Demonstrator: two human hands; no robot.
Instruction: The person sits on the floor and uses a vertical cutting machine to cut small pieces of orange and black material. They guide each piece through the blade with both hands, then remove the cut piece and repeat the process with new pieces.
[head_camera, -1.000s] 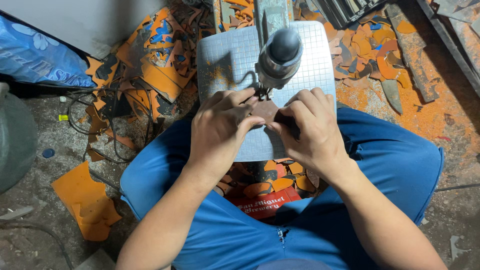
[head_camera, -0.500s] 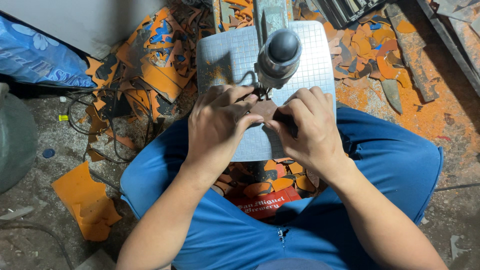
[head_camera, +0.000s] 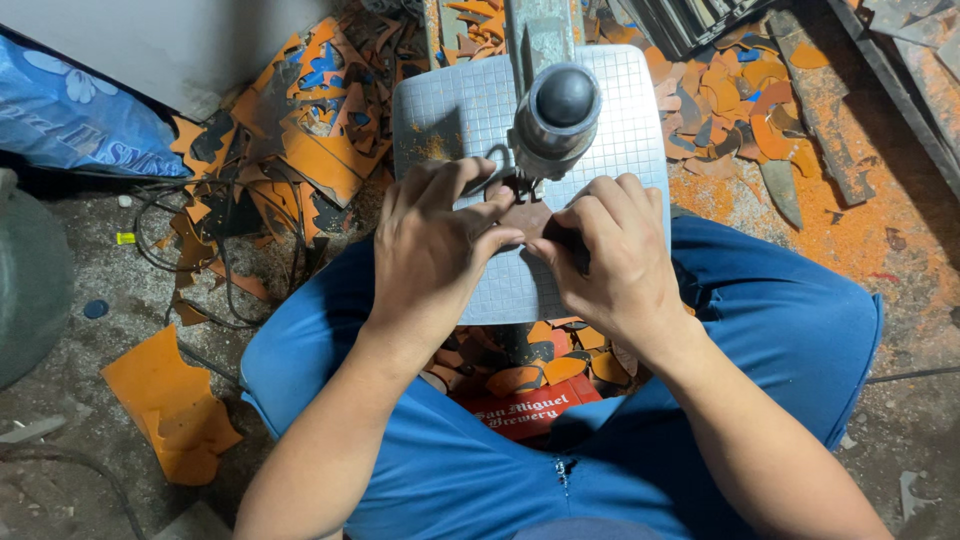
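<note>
Pressing a small dark brown piece flat on the gridded saw table, the left hand and right hand pinch it just near of the blade housing. Cutting looks midway, though fingers hide the edge; orange offcuts lie far left.

You are seated in a small, rough workshop, low over a gridded metal surface fitted with an upright power tool, the kind of bench machine used for cutting sheet material. The dusty concrete floor around you is littered with orange and dark offcuts, orange dust coats the ground to one side, and loose black cables trail across it. Stacked dark strips and worn boards lie beyond the machine.
</note>
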